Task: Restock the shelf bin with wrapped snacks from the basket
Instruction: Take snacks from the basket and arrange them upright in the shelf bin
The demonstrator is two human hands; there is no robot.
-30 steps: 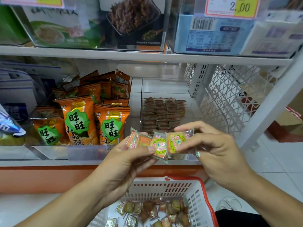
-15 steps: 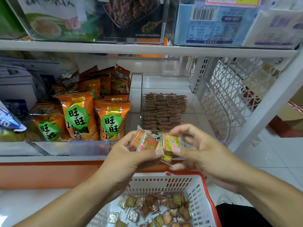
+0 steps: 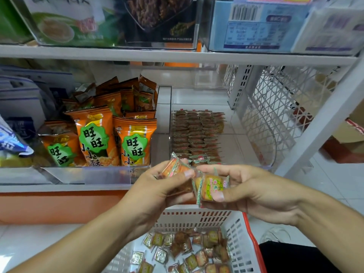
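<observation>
My left hand (image 3: 157, 192) grips a small bunch of wrapped snacks (image 3: 174, 169), orange squares in clear wrap. My right hand (image 3: 248, 190) pinches one more wrapped snack (image 3: 209, 187) between thumb and fingers, touching the bunch. Both hands hover just in front of the clear shelf bin (image 3: 254, 146), where rows of the same snacks (image 3: 197, 134) lie stacked on the left part. Below the hands stands the white basket with a red rim (image 3: 242, 239), holding several loose wrapped snacks (image 3: 189, 251).
A neighbouring clear bin holds orange snack bags (image 3: 94, 138) at the left. A white mesh shelf side (image 3: 279, 107) and a slanted upright (image 3: 323, 123) close off the right. The upper shelf (image 3: 177, 56) carries boxed goods. White floor tiles lie at the right.
The snacks, fanned out between both hands earlier, have been drawn together. Both hands sank a little toward the basket, and the right hand now holds one snack under the bunch.
</observation>
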